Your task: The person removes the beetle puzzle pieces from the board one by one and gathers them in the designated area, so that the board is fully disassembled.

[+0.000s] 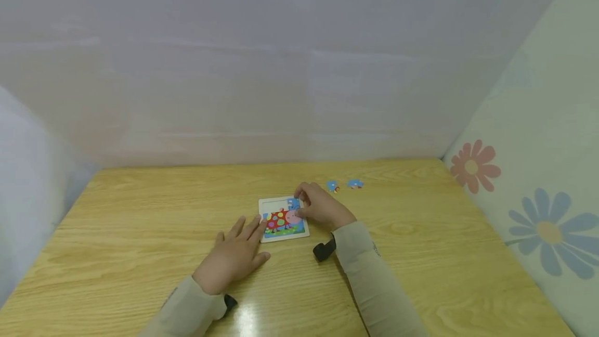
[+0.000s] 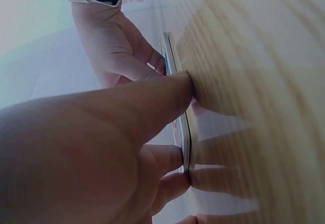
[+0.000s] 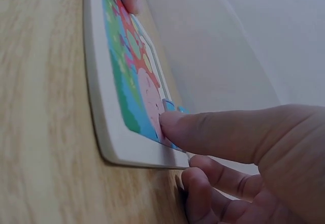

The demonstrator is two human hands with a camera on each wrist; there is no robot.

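Note:
A small puzzle board (image 1: 284, 240) with a white rim lies on the table, its picture a red spotted ladybug with a pink face over green grass. At its upper right corner, my right hand (image 1: 323, 207) pinches a blue puzzle piece (image 1: 293, 204) between thumb and curled fingers. In the right wrist view, the thumb lies over the pink face and the piece's blue edge (image 3: 169, 103) stands a little proud of the board. My left hand (image 1: 234, 256) is spread flat, its fingertips on the board's left rim. Bare backing shows along the board's upper left.
Two loose blue puzzle pieces lie beyond the right hand: one piece (image 1: 333, 186) with a red and yellow bit, another piece (image 1: 355, 184) farther right. A pale cloth wall (image 1: 290, 92) rises behind the wooden table (image 1: 154, 222); a flower-printed panel (image 1: 529, 186) borders the right.

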